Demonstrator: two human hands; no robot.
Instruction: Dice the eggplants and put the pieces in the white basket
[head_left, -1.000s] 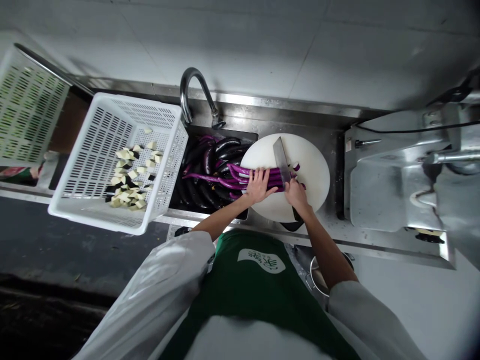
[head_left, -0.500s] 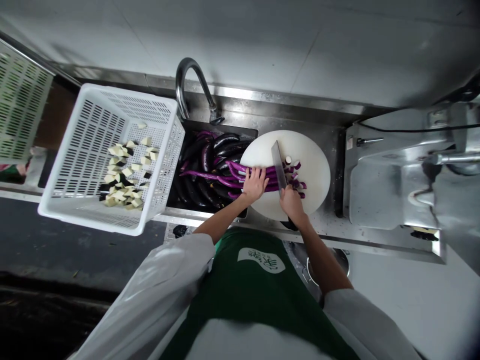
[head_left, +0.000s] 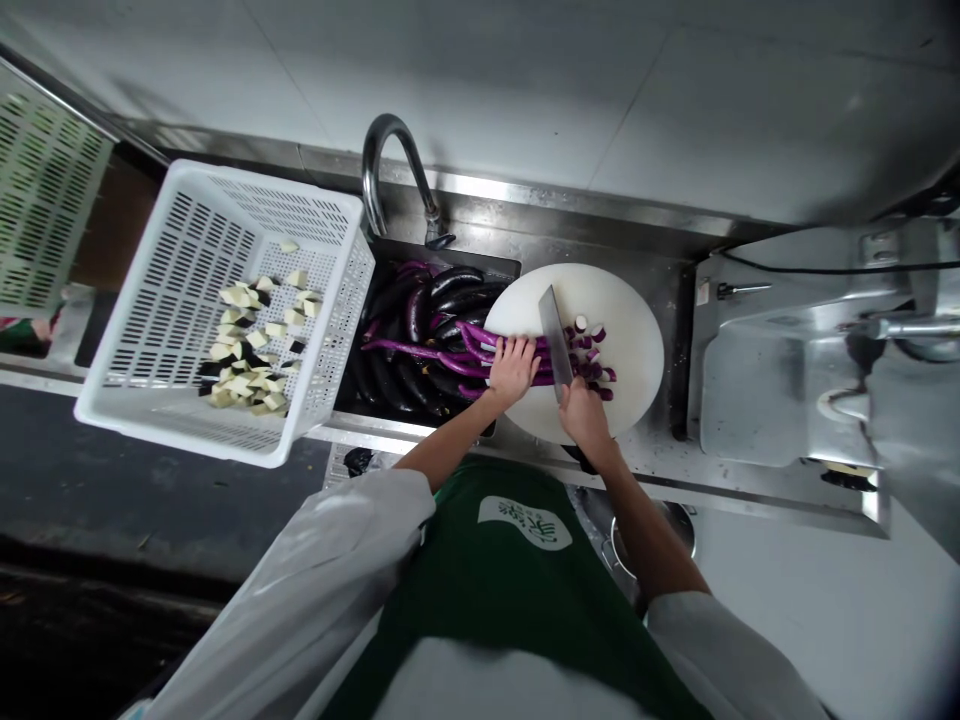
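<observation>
Gripping the knife [head_left: 553,335] at its near end, the right hand [head_left: 585,412] sits over the near part of the board [head_left: 636,350], its grip curled around the handle, with the blade reaching away across the bunch. If that grip loosens on a damp handle, the blade could twist. The left hand [head_left: 513,370] lies flat on the long purple eggplants [head_left: 477,348], its grip spread over several at once rather than pinching one. Its thumb and fingertips are near the blade, with only a short run of eggplant between, so a slanted stroke or a sliding bunch could bring the edge onto them.

The eggplants lie side by side, partly on the board and partly out over the sink [head_left: 496,266]; being round and shiny, they may roll under uneven pressure, giving crooked cuts. The short cut pieces [head_left: 598,333] sit loose just beyond the blade, and a hard push could send some rolling off the board onto the metal table [head_left: 675,462]. The board's side looks as if it overhangs the sink, so heavy pressing there might tip it.

Farther off, the white basket [head_left: 201,240] of pale chunks [head_left: 251,385] stands tilted beside the dark eggplants [head_left: 386,385]; a knock could spill it.
</observation>
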